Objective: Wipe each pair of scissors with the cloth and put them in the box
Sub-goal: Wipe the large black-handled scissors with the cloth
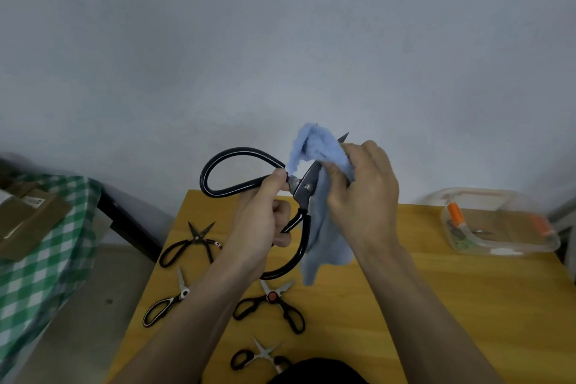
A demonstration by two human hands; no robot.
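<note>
While the left hand (265,218) is raised above the yellow table (436,305), its fingers curl round the handles of a large black pair of scissors (307,188), thumb and forefinger pinching near the pivot where one big loop meets the blade. That loop sweeps out to the left; the other curves down past the wrist. Both forearms reach up from the bottom of the view and angle in toward each other. The right hand (363,193) sits just beside the left, fingers bent and pressed into a light blue cloth (324,237), pinching it against the blades — the blade tip pokes out above the knuckles, and the cloth's loose end hangs down toward the table. On the table's far right corner stands a clear plastic box (498,227), well apart from the hands; inside it lie items with orange parts and something metallic, too blurred to name. Four smaller pairs of scissors (269,302) lie with blades parted on the table under the left forearm.
</note>
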